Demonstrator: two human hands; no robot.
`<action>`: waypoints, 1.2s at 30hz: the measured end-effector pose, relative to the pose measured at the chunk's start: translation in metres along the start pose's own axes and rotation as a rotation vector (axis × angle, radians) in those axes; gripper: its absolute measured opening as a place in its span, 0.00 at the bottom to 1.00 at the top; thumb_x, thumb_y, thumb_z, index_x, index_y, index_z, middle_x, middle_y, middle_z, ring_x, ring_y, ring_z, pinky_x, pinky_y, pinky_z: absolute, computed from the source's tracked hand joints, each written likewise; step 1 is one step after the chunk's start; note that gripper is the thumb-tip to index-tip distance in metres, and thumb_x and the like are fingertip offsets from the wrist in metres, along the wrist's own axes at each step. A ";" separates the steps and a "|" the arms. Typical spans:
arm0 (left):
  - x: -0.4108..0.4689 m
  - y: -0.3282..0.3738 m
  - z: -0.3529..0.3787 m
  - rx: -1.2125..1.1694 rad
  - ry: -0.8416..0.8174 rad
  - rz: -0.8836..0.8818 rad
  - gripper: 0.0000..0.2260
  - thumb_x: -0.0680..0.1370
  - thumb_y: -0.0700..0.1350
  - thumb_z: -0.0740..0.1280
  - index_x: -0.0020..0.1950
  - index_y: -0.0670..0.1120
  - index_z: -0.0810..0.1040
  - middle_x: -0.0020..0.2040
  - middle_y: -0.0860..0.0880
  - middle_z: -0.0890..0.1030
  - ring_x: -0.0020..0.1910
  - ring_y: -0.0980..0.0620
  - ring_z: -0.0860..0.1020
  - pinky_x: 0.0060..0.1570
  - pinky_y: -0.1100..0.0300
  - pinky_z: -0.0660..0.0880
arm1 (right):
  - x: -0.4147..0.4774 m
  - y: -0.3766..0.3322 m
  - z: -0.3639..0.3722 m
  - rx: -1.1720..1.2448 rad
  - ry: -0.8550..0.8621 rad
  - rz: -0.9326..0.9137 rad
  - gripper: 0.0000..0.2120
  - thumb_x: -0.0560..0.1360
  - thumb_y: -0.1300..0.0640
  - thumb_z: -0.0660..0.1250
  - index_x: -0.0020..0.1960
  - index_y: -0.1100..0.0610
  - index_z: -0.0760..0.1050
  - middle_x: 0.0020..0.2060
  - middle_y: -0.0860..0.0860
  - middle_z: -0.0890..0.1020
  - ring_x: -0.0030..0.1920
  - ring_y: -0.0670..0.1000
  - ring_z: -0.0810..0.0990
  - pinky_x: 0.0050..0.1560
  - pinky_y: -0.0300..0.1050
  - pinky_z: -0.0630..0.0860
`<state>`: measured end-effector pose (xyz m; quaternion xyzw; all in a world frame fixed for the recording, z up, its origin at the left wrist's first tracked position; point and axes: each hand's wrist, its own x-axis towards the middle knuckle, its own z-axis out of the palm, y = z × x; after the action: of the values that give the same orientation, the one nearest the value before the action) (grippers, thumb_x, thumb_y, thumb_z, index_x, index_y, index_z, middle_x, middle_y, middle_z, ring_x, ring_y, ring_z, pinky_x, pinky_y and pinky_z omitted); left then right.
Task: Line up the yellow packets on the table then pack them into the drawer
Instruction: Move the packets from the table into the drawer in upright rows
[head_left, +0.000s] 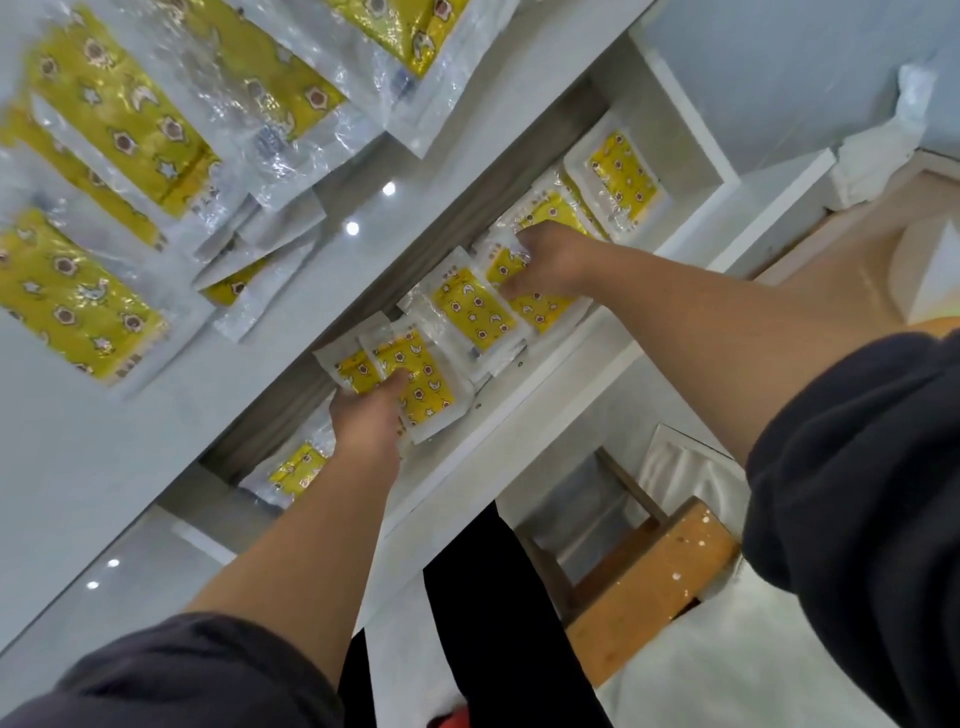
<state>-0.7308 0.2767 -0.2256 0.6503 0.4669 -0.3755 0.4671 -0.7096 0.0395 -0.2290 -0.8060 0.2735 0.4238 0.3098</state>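
Several yellow patterned packets in clear wrappers (104, 130) lie on the white table (62, 467) at the upper left. Below its edge the white drawer (524, 410) stands pulled out, with more packets inside. My left hand (369, 415) grips a yellow packet (421, 384) at the drawer's near-left part. My right hand (550, 265) grips another packet (540, 306) further right in the drawer. Between the two lies a third packet (472, 306). One packet (623, 176) sits at the drawer's far end and one (298, 467) at the near end.
A wooden stool or frame (649, 577) stands on the floor under the drawer at the right. White cloth (769, 670) covers the floor beside it. My dark-trousered legs (483, 623) are below the drawer front. A white cabinet edge (685, 109) borders the drawer's far end.
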 end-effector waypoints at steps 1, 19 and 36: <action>0.000 -0.001 0.000 -0.005 -0.001 0.005 0.16 0.74 0.44 0.73 0.57 0.49 0.70 0.52 0.50 0.77 0.49 0.49 0.75 0.50 0.59 0.68 | 0.000 0.002 -0.003 0.019 0.013 0.013 0.39 0.74 0.48 0.72 0.76 0.61 0.58 0.73 0.56 0.64 0.70 0.56 0.67 0.55 0.42 0.67; 0.004 -0.010 -0.002 -0.016 0.006 -0.012 0.20 0.72 0.47 0.76 0.58 0.50 0.70 0.49 0.52 0.76 0.49 0.51 0.74 0.54 0.58 0.68 | -0.015 -0.005 0.026 -0.516 0.572 -0.113 0.29 0.70 0.58 0.71 0.68 0.55 0.65 0.65 0.57 0.70 0.65 0.60 0.69 0.59 0.56 0.69; 0.018 -0.036 -0.039 0.081 0.086 -0.059 0.20 0.76 0.52 0.69 0.65 0.45 0.71 0.56 0.48 0.77 0.56 0.45 0.76 0.57 0.53 0.72 | -0.032 -0.029 0.091 -0.772 0.111 -0.576 0.35 0.75 0.59 0.66 0.78 0.51 0.54 0.78 0.51 0.50 0.78 0.57 0.47 0.73 0.63 0.50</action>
<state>-0.7587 0.3230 -0.2404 0.6704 0.4899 -0.3794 0.4083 -0.7512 0.1310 -0.2351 -0.9265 -0.1220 0.3474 0.0776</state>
